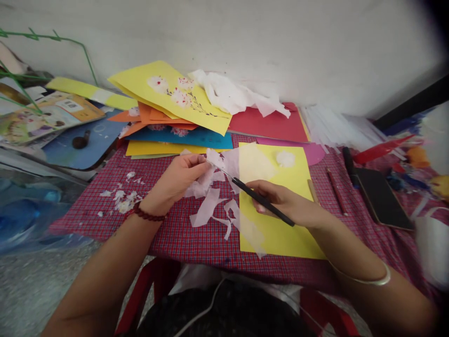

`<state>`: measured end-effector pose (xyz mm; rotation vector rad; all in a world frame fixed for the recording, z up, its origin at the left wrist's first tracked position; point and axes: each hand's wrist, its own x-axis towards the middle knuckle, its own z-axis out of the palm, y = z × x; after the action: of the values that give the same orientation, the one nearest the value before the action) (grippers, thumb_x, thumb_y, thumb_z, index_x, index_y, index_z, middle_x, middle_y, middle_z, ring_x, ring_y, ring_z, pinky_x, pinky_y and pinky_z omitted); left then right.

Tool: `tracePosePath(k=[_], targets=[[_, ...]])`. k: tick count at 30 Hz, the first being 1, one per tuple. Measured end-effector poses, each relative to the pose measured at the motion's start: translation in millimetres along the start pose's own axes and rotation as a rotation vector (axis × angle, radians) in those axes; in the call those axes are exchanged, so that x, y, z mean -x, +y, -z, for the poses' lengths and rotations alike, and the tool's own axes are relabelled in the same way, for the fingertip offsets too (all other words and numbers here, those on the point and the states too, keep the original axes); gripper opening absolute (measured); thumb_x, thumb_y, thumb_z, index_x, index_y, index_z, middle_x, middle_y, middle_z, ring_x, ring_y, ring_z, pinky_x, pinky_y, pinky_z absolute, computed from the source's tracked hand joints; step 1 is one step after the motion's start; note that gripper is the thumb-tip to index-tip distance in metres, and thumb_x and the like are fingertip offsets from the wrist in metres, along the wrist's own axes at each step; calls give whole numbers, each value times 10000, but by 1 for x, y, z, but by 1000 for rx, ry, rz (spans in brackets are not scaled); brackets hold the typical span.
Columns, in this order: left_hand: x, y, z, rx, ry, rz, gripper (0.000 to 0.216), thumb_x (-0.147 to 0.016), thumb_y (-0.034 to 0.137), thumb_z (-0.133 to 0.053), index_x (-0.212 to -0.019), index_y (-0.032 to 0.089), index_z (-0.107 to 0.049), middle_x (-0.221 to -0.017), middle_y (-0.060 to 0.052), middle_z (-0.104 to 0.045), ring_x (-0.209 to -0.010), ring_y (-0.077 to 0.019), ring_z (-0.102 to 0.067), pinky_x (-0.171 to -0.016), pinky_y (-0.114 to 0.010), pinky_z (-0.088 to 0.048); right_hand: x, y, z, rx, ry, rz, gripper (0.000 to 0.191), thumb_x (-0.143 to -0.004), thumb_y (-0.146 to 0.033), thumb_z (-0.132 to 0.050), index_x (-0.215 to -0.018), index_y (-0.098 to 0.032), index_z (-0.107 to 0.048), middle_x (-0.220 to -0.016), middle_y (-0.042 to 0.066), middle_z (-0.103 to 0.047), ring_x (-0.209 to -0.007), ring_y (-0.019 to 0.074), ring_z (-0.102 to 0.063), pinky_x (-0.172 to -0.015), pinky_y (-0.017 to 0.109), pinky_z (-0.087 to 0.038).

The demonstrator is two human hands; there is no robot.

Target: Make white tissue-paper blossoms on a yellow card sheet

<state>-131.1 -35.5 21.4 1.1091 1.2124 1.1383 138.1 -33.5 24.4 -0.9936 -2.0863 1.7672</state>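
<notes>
My left hand (184,173) pinches a small piece of white tissue paper (214,158) between thumb and fingertips. Closed around a pair of black-handled scissors (264,200), seen edge-on, is my right hand (277,199). The thin metal blades point left and meet the tissue near my left fingertips; whether they are parted cannot be made out. Beneath my right hand lies a yellow sheet (280,234) with a small white tissue blossom (285,158) on its upper part. Torn tissue strips (206,208) lie between my hands, partly over the sheet's left edge.
Tiny white scraps (126,199) lie left of my left wrist. Behind are stacked coloured papers, topped by a yellow card (164,89) with blossoms, and crumpled white tissue (231,93). To the right are a dark red pencil (336,192) and a black phone-like object (382,196).
</notes>
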Motion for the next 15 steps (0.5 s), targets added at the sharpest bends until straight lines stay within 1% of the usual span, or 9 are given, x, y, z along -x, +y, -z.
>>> tracePosePath(k=[6,11,15], targets=[[-1,4,-1,68,72,24,166,-662,238,-738,-631,165,-592,-572,55,-509,-463,-41,-374,-440,-188,-280,0,-2,-2,-5,1,-2,507,-871,-514,-662,-1252,-198,-556,-1002,40,-577,-820,155,-507,-665,281,-430],[-3,-3,3,34,24,86,161,-647,260,-759,-660,156,-637,-591,40,-555,-488,-51,-431,-474,-189,-327,0,0,-2,16,1,-15,525,-879,-491,-664,-1300,-207,-532,-1055,49,-597,-875,171,-533,-686,286,-442],[-4,-9,6,-23,-1,95,153,-683,280,-748,-685,157,-657,-591,31,-565,-489,-60,-434,-473,-197,-322,0,0,-2,39,7,-22,538,-872,-493,-671,-1305,-203,-534,-1076,55,-606,-891,175,-537,-689,286,-440]])
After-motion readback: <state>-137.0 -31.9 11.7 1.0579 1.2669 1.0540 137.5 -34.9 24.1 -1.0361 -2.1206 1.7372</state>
